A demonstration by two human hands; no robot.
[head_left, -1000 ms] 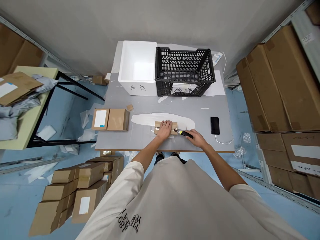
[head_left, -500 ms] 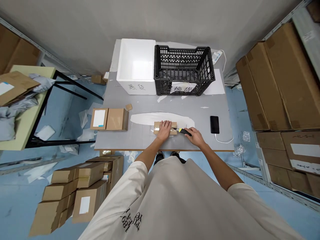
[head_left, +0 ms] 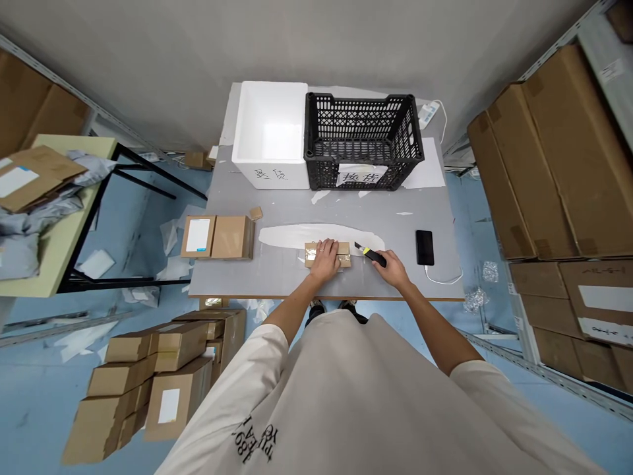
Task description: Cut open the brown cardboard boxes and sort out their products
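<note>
Box (head_left: 345, 249): centre of frame, on surface (head_left: 277, 277), your open left hand (head_left: 326, 258) across it. Cutter (head_left: 370, 254): gripped in your right hand (head_left: 394, 269), blade (head_left: 357, 245) clear of box. Step, apparently: slitting tape (head_left: 310, 254); next cut needs box steady.

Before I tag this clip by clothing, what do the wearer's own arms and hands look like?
The left hand and right hand are ungloved, with no watch visible. Both forearms are bare below loose, off-white short sleeves. These belong to a matching shirt with black lettering toward its left side.
</note>
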